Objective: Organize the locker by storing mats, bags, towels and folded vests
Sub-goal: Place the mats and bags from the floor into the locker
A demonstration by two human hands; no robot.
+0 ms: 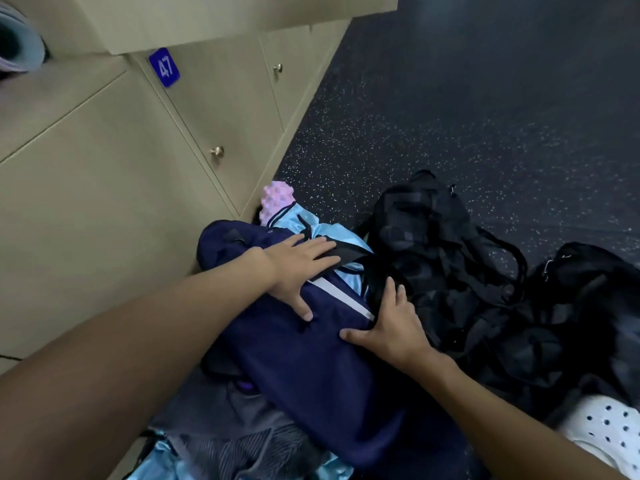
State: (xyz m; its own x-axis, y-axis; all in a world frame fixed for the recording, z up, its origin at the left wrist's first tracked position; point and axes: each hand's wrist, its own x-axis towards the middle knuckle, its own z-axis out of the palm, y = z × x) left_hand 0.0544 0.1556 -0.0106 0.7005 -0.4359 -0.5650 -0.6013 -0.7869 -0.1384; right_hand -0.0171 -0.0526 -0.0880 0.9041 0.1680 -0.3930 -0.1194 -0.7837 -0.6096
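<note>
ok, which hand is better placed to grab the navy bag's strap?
Left, likely: left hand lies flat on the black strap across the navy bag; right hand rests lower, on its side.

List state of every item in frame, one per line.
navy bag, lying on the floor pile, under both hands
left hand, flat, fingers straight on the bag
right hand, flat, fingers spread on the bag
black bags, slumped on the floor
locker 47 door, closed
mat, rolled up

Navy matt woven-cloth bag point(311, 358); glossy light-blue satin-like vest point(332, 237); pink knobbly foam roller point(277, 200); speckled dark rubbery floor point(450, 116); shiny metal locker knob point(217, 152).
</note>
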